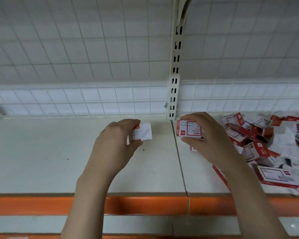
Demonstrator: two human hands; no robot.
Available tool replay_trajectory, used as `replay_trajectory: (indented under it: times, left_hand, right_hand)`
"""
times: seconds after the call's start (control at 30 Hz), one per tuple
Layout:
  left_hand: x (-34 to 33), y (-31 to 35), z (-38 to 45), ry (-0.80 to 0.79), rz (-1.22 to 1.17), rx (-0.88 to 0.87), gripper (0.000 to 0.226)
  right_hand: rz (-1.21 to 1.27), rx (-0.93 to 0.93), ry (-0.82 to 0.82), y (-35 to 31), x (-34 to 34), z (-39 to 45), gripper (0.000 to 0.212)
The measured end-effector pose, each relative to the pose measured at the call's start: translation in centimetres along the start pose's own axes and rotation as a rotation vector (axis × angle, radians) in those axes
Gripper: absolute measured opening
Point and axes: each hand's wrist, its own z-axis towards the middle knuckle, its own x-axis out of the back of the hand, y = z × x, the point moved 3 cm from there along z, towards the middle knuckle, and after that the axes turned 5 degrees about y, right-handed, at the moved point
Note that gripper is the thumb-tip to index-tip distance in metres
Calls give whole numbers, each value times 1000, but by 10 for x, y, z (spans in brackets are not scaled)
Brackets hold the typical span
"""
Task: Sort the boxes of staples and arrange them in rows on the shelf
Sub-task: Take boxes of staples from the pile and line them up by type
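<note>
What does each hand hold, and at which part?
Left hand pinches a small box at its left end. Right hand grips another box, fingers over its top, thumb under its bottom edge.

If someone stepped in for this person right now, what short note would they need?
Left hand: grips a small white box with a paper-clip picture over the left shelf panel.
Right hand: holds a red-and-white box just right of the panel seam.
Pile of unsorted boxes: jumbled on the right panel.
Done: no row visible yet.
Left: set down both boxes, then sort the pile into rows.
</note>
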Motion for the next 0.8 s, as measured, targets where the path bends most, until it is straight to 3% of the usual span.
replay_trajectory:
  times: [0.3, 0.47, 0.63, 0.8]
  left_hand:
    - [34, -89, 16, 36, -101, -57, 48]
    - [42, -128, 16, 3, -93, -86, 45]
    - [46, -148, 15, -18, -100, -92, 46]
    - [40, -152, 18, -48, -134, -103, 46]
  right_hand:
    - [-11, -136, -5, -50, -65, 20, 42]
    - [-55, -108, 2, -67, -96, 20, 50]
    - [-35, -260, -75, -65, -116, 14, 75]
    - [-69, -266, 19, -58, -121, 14, 55]
